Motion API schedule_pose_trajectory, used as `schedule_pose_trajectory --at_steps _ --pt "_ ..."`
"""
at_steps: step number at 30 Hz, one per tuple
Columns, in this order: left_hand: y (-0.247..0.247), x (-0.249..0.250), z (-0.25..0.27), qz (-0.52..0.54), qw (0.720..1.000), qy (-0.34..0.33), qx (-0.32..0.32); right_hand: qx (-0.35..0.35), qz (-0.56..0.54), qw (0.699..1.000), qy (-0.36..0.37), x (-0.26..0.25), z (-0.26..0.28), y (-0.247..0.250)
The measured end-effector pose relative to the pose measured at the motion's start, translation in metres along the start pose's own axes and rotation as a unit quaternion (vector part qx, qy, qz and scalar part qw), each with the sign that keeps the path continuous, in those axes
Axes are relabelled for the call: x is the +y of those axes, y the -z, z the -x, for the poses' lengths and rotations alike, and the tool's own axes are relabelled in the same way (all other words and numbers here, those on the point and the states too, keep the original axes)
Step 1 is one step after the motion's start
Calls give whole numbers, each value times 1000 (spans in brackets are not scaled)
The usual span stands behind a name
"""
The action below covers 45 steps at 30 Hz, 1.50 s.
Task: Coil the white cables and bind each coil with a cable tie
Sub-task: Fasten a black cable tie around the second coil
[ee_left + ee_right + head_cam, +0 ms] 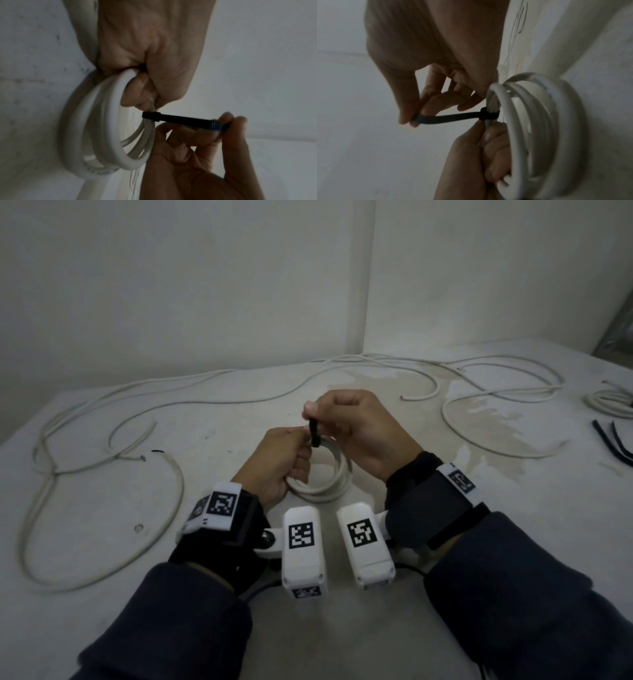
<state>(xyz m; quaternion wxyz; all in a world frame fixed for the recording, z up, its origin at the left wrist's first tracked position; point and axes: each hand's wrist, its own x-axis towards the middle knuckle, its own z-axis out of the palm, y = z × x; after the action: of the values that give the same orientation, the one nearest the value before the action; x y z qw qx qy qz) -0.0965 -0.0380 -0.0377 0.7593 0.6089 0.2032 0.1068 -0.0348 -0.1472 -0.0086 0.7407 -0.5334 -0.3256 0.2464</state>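
A small coil of white cable [329, 484] [106, 135] [539, 121] stands on edge at the table's middle. My left hand [281, 463] [149, 70] [481, 155] grips the coil's upper part, fingers curled round the strands. A black cable tie [314, 434] [185, 119] [457, 117] is looped round the strands just beyond those fingers. My right hand [356, 429] [224, 124] [412, 119] pinches the tie's free tail between thumb and forefinger, holding it straight out from the coil.
Long loose white cables [102, 446] sprawl across the white table [376, 628] to the left, back and right. A bound coil [613, 402] and spare black ties [613, 440] lie at the far right edge. Walls close the back.
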Motion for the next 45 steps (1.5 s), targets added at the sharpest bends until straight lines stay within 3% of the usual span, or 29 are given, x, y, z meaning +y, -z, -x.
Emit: schedule_pose_trajectory --at_steps 2,6,10,14,18,22,31,36,45 --pt "-1 -1 0 -14 1000 -12 13 -28 -7 1000 -10 -2 2 0" --pt "1 -3 -3 -1 1000 -10 11 58 -87 994 -15 -3 -3 3" --pt "7 -1 -4 88 996 27 -9 65 160 985 16 4 -7 11" --pt "9 -2 -2 68 998 12 -13 60 218 974 16 7 -5 11" --pt "3 -2 1 6 999 -24 -41 155 234 959 31 9 -10 13" --pt "-3 -3 0 -39 997 -45 -52 246 157 957 1 19 -11 13" --pt "0 -4 5 -80 994 -59 -40 190 54 979 -51 15 -7 10" --pt "0 -5 3 -83 995 -60 -22 184 57 981 -35 13 -5 11" --pt "3 -6 6 -63 985 -161 30 158 72 985 3 10 -4 7"
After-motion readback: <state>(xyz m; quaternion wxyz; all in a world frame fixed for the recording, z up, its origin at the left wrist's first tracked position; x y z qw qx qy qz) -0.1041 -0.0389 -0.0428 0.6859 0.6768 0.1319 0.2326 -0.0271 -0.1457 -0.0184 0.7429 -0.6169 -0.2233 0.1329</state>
